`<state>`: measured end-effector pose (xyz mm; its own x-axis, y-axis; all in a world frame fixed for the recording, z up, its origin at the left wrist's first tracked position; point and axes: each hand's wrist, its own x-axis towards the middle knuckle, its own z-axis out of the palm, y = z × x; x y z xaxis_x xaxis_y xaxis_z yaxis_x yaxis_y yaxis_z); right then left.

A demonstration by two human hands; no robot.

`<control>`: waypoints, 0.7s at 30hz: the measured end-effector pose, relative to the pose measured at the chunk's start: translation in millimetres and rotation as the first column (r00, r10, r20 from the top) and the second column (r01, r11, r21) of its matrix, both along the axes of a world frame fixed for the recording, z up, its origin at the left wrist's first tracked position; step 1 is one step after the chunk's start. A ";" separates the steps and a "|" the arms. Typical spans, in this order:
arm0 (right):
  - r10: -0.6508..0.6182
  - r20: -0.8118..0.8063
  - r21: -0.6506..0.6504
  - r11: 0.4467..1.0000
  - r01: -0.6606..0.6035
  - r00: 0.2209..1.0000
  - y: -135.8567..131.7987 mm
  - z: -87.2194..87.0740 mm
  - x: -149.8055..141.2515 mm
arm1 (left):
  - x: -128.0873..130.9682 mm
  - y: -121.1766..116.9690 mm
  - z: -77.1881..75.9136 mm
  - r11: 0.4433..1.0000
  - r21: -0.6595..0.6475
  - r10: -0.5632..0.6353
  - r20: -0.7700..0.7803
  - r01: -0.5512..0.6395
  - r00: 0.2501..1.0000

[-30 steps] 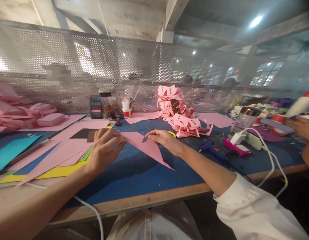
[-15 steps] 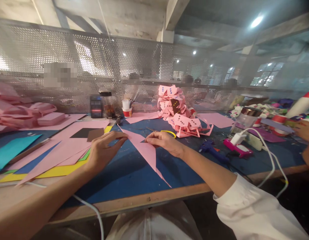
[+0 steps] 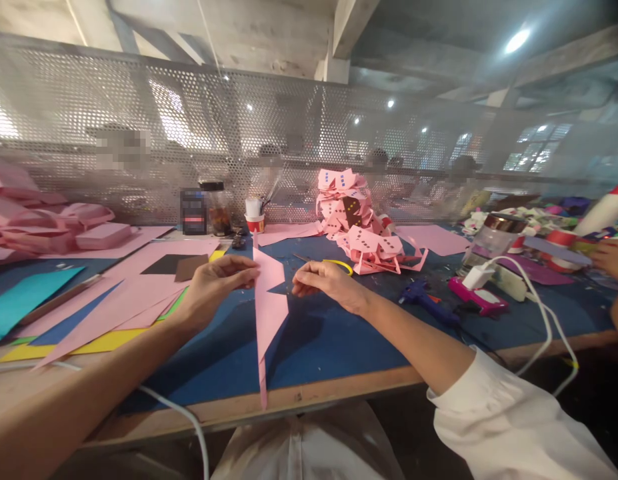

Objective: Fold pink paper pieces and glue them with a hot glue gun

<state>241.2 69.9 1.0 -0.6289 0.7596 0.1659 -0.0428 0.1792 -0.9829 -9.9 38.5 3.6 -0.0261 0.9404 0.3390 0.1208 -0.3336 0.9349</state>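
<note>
My left hand [image 3: 216,283] pinches the upper edge of a long pointed piece of pink paper [image 3: 267,307] and holds it upright above the blue table top [image 3: 329,347], its tip hanging down to the table's front edge. My right hand [image 3: 323,279] hovers just right of the paper with its fingers curled together, apart from the sheet; I cannot make out anything in them. Yellow-handled scissors [image 3: 339,265] lie just behind that hand.
Loose pink, yellow, blue and black sheets [image 3: 123,300] lie at the left. A heap of pink dotted cut-outs [image 3: 356,230] stands at the back. A blue glue gun [image 3: 421,293], a white cable [image 3: 543,313] and jars sit right. Another person's hand [image 3: 609,257] works at the far right.
The pink paper swung from lying slanted across the table to hanging upright from my left hand. My right hand let go of its edge and drew slightly back.
</note>
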 end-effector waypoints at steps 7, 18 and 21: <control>-0.041 0.001 0.010 0.999 0.041 0.999 -0.9 0.5 -1.5 | 2.9 -2.3 2.0 1.000 0.001 -0.030 0.021 0.030 0.999; -0.060 0.014 0.024 0.998 0.060 0.998 -0.7 -2.2 -2.5 | 6.7 -8.0 4.6 0.986 -0.094 -0.135 0.059 0.140 0.989; -0.081 0.030 0.021 0.997 0.080 0.996 -2.4 -0.1 -2.6 | 7.8 -8.7 6.0 0.976 -0.117 -0.179 0.060 0.185 0.982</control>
<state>238.6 67.5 0.9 -0.5711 0.8046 0.1627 0.0029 0.2002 -0.9798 -2.1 29.8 9.6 0.1356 0.9650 0.2246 0.0217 -0.2295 0.9731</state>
